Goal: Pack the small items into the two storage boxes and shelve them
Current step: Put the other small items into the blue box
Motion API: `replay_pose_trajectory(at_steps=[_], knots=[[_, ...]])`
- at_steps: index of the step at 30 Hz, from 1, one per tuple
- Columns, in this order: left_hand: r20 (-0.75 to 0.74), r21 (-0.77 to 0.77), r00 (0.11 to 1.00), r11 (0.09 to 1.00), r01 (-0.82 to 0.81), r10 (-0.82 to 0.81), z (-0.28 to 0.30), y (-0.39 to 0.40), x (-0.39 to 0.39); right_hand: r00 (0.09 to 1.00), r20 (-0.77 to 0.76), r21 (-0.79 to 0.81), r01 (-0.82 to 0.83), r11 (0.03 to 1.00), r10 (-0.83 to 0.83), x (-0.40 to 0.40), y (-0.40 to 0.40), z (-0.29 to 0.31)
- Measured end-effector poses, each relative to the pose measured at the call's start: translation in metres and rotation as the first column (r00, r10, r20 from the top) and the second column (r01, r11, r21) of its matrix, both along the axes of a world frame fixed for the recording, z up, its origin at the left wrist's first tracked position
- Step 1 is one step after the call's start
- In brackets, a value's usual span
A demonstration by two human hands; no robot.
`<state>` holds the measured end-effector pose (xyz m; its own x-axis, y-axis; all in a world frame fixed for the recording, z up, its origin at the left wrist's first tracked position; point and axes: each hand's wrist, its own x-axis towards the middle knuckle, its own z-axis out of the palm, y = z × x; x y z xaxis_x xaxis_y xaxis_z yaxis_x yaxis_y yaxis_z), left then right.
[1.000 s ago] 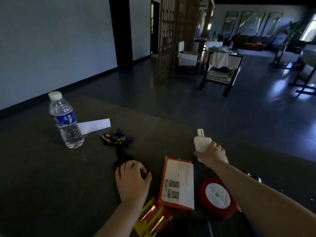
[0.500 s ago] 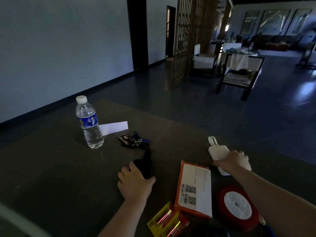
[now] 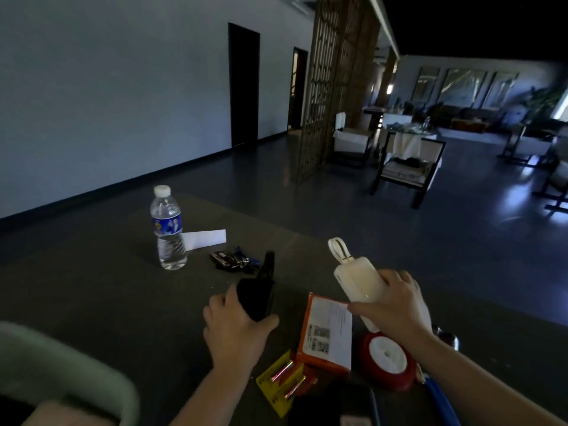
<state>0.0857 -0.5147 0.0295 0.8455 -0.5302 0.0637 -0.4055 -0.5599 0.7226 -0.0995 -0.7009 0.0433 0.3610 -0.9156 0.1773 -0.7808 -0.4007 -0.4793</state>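
My left hand (image 3: 236, 329) grips a black elongated object (image 3: 259, 290) lifted off the dark table (image 3: 92, 296). My right hand (image 3: 396, 305) holds a white power bank with a looped cable (image 3: 356, 276) raised above the table. Between my hands lies an orange-edged white packet (image 3: 327, 333). A red tape roll (image 3: 387, 361) sits under my right wrist. A yellow battery pack (image 3: 284, 381) lies near my left forearm. A pale green storage box rim (image 3: 70, 361) shows at the lower left.
A water bottle (image 3: 167, 229) stands at the back left beside a white paper slip (image 3: 204, 239). A bunch of keys (image 3: 232, 259) lies behind the black object. A blue item (image 3: 442, 401) and a dark flat object (image 3: 335, 404) lie at the near edge. Chairs stand across the floor.
Both hands have lifted their objects off the table: the black object rose in my left hand, the power bank in my right. The view swung left, bringing the green box rim into sight.
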Motion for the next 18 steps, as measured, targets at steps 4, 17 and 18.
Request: replay_pose_trajectory(at_steps=[4,17,18], knots=[[0.146,-0.190,0.988,0.981,-0.025,0.054,0.057,0.044,0.003,0.975,0.119,-0.044,-0.182,0.982,0.186,0.023,0.054,0.037],[0.191,-0.365,0.849,0.838,-0.405,0.493,0.079,0.273,0.066,0.751,0.324,-0.053,-0.593,0.804,0.575,0.170,0.246,0.076],[0.194,-0.367,0.836,0.829,-0.423,0.513,0.078,0.289,0.069,0.729,0.331,-0.049,-0.621,0.783,0.599,0.179,0.260,0.074]])
